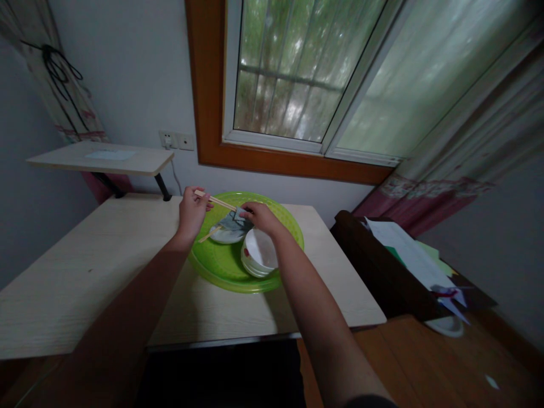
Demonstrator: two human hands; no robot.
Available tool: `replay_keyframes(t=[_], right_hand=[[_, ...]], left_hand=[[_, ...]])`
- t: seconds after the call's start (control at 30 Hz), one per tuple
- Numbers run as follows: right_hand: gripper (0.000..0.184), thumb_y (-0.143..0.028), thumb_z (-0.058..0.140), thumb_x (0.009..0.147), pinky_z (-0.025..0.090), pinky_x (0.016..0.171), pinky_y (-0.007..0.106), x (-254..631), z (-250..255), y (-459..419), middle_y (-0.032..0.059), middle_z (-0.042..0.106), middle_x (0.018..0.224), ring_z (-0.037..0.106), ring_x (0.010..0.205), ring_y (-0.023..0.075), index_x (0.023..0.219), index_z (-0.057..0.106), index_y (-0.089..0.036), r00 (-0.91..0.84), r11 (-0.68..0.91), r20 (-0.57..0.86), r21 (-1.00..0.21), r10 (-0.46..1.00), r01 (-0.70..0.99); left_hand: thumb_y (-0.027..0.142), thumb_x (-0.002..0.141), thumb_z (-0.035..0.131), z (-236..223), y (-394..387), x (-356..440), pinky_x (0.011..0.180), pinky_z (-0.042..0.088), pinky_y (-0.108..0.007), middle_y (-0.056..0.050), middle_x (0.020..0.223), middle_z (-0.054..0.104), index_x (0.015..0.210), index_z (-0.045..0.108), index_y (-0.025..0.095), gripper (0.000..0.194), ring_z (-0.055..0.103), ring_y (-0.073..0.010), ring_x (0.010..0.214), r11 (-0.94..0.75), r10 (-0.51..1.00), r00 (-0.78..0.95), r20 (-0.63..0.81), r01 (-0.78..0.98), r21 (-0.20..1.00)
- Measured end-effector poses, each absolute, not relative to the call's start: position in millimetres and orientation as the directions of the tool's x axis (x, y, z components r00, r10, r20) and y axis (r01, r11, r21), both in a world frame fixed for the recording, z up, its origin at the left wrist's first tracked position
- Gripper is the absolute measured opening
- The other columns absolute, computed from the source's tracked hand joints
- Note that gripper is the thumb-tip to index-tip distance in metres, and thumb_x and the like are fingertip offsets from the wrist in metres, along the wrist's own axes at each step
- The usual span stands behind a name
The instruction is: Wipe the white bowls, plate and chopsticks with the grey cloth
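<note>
My left hand [194, 208] is closed on one end of a pair of light wooden chopsticks [219, 202]. At their other end my right hand [258, 215] grips a grey-green cloth [232, 222] around them. The cloth hangs down over a white plate [227, 236], hiding part of it. Another chopstick [209, 234] lies at the plate's left edge. Just below my right hand stands a stack of white bowls [257, 253] with a red mark on the side. Plate and bowls sit in a round bright-green tray [216, 273].
The tray stands on a pale wooden table [114, 260]. A small raised shelf [140, 162] is at the table's back left, below a wall socket [176, 140]. To the right is a dark cabinet [374, 266] with papers [408, 255] on it. A window [293, 85] is behind.
</note>
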State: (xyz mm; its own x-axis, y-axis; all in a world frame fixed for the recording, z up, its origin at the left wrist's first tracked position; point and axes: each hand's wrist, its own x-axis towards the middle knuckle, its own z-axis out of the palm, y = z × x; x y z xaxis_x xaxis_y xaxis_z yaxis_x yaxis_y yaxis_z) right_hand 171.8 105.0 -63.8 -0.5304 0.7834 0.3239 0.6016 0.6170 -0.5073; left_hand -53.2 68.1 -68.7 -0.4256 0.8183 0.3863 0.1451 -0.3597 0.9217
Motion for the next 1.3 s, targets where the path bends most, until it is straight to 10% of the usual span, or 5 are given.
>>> replay_keyframes(t=[1.3], right_hand=[[0.015, -0.029, 0.066, 0.086, 0.044, 0.072, 0.026, 189.4, -71.6, 120.8, 0.0015, 0.072, 0.086, 0.062, 0.079, 0.0170, 0.093, 0.073, -0.018, -0.326, 0.474, 0.346, -0.684, 0.880, 0.555]], left_hand=[[0.022, 0.087, 0.059, -67.6, 64.7, -61.3, 0.059, 0.051, -0.021, 0.004, 0.070, 0.060, 0.106, 0.047, 0.021, 0.023, 0.064, -0.0107, 0.061, -0.424, 0.691, -0.583, 0.427, 0.150, 0.893]])
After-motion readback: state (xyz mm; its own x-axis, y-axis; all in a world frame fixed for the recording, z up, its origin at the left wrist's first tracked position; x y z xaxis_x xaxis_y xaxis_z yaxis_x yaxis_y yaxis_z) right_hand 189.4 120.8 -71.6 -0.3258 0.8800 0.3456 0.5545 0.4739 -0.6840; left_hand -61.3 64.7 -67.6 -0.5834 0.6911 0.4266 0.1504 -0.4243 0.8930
